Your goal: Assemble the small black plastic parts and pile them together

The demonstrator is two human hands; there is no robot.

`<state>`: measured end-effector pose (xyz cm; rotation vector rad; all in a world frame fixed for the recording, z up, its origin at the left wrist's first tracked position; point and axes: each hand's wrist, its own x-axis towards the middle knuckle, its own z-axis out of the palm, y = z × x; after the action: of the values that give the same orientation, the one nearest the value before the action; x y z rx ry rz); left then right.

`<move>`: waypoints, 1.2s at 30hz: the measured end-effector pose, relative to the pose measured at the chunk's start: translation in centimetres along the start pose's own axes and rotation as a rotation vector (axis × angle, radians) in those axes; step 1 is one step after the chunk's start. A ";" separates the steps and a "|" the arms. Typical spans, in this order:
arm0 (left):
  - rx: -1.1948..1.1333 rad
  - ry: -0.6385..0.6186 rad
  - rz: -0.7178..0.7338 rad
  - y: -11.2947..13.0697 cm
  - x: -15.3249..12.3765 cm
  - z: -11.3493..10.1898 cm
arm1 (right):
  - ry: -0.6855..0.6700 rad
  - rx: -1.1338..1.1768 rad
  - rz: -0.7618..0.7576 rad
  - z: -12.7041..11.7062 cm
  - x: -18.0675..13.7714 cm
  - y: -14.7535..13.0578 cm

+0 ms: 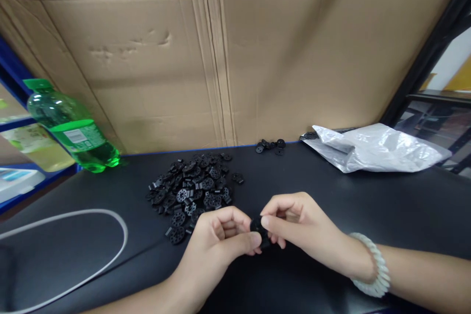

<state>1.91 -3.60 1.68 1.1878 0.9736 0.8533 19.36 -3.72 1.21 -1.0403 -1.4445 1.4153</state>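
Observation:
Between my two hands is a small round black plastic part (258,226), partly covered by fingers. My left hand (230,233) pinches its left side with thumb and forefinger. From the other side my right hand (294,218) grips the same part, thumb and fingertips closed on it; a beaded bracelet circles that wrist. Just beyond my left hand lies a heap of similar black parts (195,184), many of them discs with holes and short ribbed tabs. One loose part (238,177) rests at the heap's right side.
A small group of black parts (271,146) sits near the cardboard wall (294,59). Back right lies a silvery plastic bag (386,149). A green bottle (79,130) leans at the left by a blue shelf frame. A white cable (123,230) loops over the black tabletop (316,171).

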 end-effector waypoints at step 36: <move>0.084 -0.160 0.058 -2.5 -0.1 0.8 | -0.137 -0.497 -0.479 3.9 11.4 -0.2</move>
<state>2.67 -4.38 -0.74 1.3403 0.8546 0.7561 12.17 5.94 1.54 -0.8119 -2.0459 0.8124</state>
